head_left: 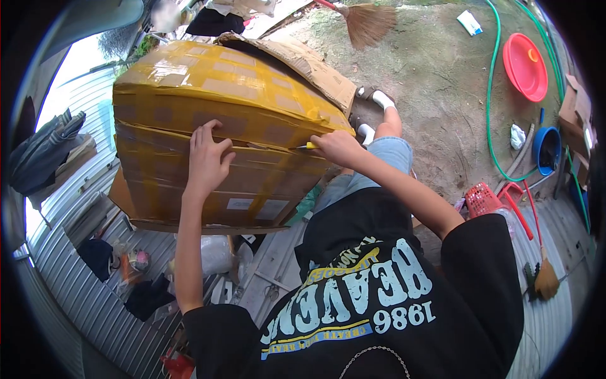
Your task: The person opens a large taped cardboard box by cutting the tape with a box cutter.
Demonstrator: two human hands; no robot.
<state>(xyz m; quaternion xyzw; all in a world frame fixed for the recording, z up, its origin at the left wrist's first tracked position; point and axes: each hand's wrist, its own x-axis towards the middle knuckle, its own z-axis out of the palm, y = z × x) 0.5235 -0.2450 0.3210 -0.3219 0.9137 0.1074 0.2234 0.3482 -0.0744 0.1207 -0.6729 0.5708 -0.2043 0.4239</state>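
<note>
A large cardboard box, wrapped in yellow packing tape, stands in front of me. A seam runs along its near side, below the taped top. My left hand rests on the box at that seam, fingers bent and spread apart. In my right hand is a yellow utility knife, gripped near the right end of the seam. The knife points left along the seam, with its tip at the tape. Pale labels sit low on the box's side.
A loose cardboard flap leans at the box's far edge. A straw broom, a green hose, a red basin, a blue bucket and a red basket lie to the right. Dark cloths and plastic bags lie at lower left.
</note>
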